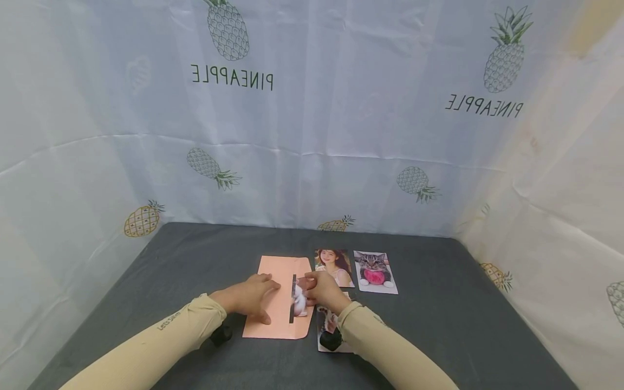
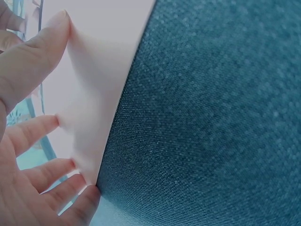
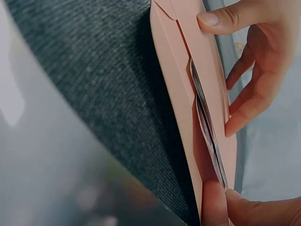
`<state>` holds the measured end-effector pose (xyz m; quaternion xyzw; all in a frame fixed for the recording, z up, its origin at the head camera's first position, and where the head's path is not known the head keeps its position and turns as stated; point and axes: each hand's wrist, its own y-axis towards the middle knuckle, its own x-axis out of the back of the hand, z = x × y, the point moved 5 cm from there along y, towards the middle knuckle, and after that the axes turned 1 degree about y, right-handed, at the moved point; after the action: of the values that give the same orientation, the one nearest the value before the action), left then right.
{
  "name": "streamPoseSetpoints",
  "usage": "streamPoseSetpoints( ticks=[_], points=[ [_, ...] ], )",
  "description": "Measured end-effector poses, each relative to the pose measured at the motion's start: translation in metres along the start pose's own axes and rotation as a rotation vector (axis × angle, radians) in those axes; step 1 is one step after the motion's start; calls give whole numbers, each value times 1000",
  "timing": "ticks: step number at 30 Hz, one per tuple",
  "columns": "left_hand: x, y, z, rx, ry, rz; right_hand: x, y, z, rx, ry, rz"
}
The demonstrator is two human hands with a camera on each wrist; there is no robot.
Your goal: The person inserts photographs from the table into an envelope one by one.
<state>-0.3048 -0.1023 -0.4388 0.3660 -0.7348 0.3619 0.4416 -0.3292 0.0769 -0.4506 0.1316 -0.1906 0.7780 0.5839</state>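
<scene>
A peach paper envelope (image 1: 273,325) lies on the dark table, its flap side toward the right. My left hand (image 1: 248,299) rests on its left half, thumb and fingers spread over the paper. My right hand (image 1: 325,291) pinches a photo print (image 1: 299,302) of a white furry animal at the envelope's mouth. In the right wrist view the print's thin edge (image 3: 208,122) runs inside the slit, and thumb and fingertip hold its lower end. Another photo print (image 1: 325,325) lies partly hidden under my right wrist.
Behind my right hand lies a portrait photo (image 1: 336,268) of a long-haired person. Beside it is a cat photo (image 1: 375,272) with a pink heart. The black cloth-covered table (image 1: 429,325) is enclosed by a pineapple-print curtain (image 1: 322,108) at the back and sides.
</scene>
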Motion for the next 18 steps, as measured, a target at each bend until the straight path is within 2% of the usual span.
streamPoseSetpoints(
  ticks=[8,18],
  points=[
    [0,0,0,-14,5,-7,0,1,-2,-20,-5,-63],
    [2,-3,-1,-20,-3,-7,-1,-2,0,-19,-17,-57]
  ],
)
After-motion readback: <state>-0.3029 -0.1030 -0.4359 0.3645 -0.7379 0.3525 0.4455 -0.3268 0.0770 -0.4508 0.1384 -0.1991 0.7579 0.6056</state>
